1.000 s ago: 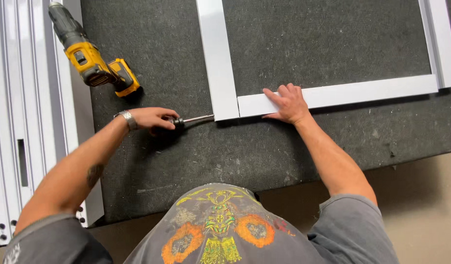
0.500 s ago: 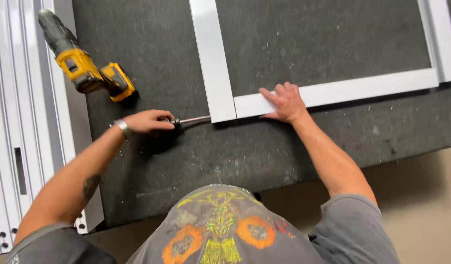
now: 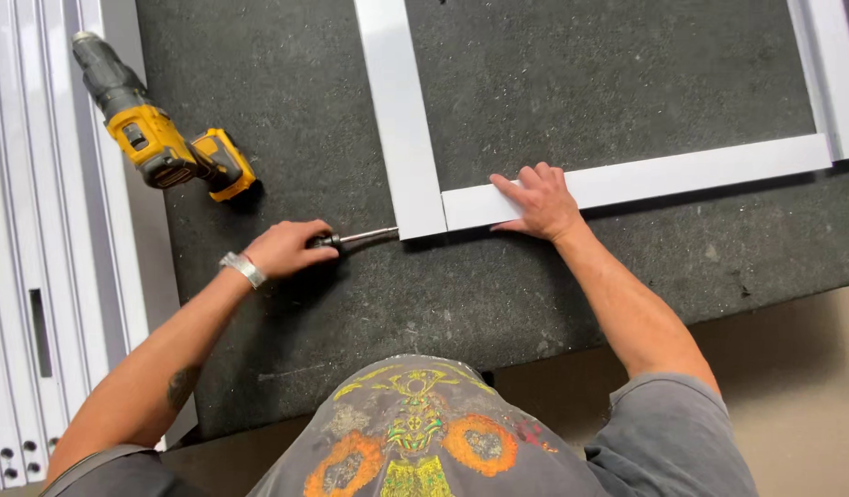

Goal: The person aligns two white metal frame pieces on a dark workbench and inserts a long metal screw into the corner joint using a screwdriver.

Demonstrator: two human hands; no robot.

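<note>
The screwdriver [image 3: 351,238] is lying level at the white frame's [image 3: 415,198] lower-left corner, its tip touching the frame's outer edge, just as half a second earlier; only the view is shifting. The left hand [image 3: 286,248] is wrapping closed around its dark handle. At three o'clock, the right hand [image 3: 540,201] is pressing flat, fingers spread, on the bottom rail. At ten o'clock, a yellow cordless drill [image 3: 157,138] is resting on the dark felt surface [image 3: 286,110].

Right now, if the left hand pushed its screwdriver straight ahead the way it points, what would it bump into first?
The left hand points the screwdriver rightward; its tip already seems to meet the outer edge of the white frame at the corner, so the frame comes first.
</note>
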